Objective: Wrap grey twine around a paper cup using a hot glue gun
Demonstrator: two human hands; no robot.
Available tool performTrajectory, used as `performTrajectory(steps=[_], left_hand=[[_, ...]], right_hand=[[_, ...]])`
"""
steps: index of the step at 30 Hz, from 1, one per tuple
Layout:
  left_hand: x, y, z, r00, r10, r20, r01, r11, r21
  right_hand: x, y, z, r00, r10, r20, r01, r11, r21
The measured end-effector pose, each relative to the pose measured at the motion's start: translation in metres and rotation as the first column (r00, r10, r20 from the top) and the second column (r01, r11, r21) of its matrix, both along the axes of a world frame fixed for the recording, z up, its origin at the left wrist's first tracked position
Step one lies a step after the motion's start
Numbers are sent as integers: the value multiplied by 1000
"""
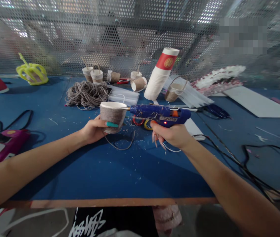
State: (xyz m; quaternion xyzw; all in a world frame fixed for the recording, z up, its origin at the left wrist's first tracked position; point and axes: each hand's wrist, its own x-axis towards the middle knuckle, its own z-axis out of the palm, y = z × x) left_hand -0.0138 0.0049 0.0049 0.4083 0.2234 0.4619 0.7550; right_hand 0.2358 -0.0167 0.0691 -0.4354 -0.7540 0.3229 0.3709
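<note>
My left hand grips a paper cup wound with grey-brown cord almost up to its white rim. A loose tail of the cord curves below the cup onto the blue table. In my right hand is a blue hot glue gun, its red light lit. The gun points left, and its metal nozzle is at the cup's upper right side near the rim; whether it touches I cannot tell. Scissors with red and yellow handles lie partly hidden under the gun.
A bundle of grey cord lies behind the cup. A tilted stack of paper cups and several small cord-wrapped cups stand farther back. A magenta glue gun lies at left. Black cables cross the right side.
</note>
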Motion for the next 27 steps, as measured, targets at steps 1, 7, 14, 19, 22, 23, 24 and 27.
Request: performTrajectory(steps=[1,7,14,19,22,23,24,27], left_hand=[[0,0,0,1000,-1,1,1,1000,4],[0,-1,2,1000,9,-15,-9,1000,-12],[0,-1,2,1000,3,-12,-4,1000,-11],[1,-2,4,999,28,-14,-29,999,-32],[0,-2,4,999,36,-17,-36,998,-44],[-1,-2,4,999,37,-18,-38,998,-47],[-1,-2,3,999,39,-19,-40,998,-49],[-1,-2,3,998,62,-26,-63,997,-47]], right_hand=[[0,0,0,1000,-8,1,8,1000,3],[0,0,0,1000,-4,3,4,1000,30],[-1,0,0,1000,2,-7,-2,999,46],[0,2,1,1000,12,-9,-12,1000,19],[0,2,2,1000,-2,-7,2,1000,21],[0,2,3,1000,-13,-5,13,1000,16],[1,2,4,1000,-28,0,28,999,16],[3,3,8,995,-79,52,77,996,46]])
